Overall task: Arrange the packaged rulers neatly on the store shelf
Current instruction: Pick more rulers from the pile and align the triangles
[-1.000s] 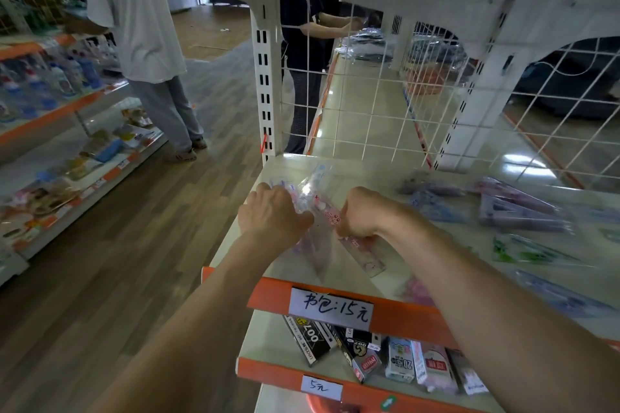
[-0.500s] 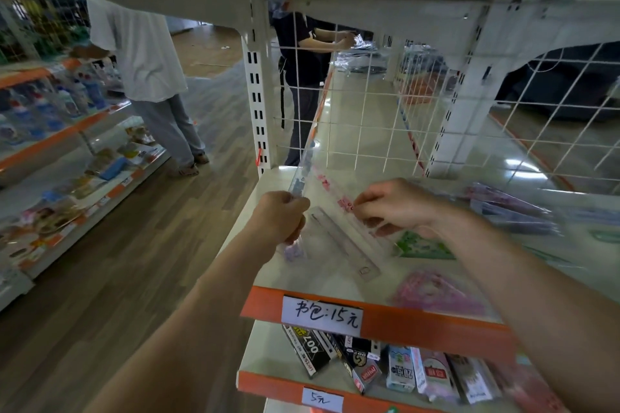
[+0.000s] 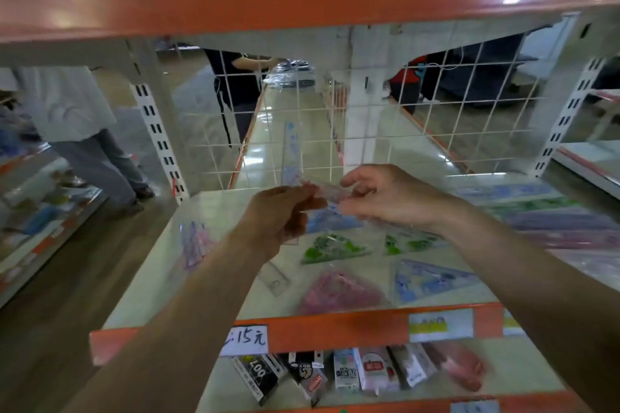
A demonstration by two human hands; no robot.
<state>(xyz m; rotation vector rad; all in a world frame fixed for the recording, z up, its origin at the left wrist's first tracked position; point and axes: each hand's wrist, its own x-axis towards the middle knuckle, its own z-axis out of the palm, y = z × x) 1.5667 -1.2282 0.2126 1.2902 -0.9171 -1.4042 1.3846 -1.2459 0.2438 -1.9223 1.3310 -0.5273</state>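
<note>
Above the shelf, in the head view, my left hand and right hand meet over one clear ruler pack, which stands nearly upright before the wire grid. My left fingers curl round its lower end; my right fingers pinch the wrapper beside them. On the shelf below lie a green pack, a pink pack and a blue pack.

orange shelf edge with a white, black-handwritten label; behind it a pink packet and blue packet, farther behind a green packet; above it a clear ruler packet printed blue
</note>
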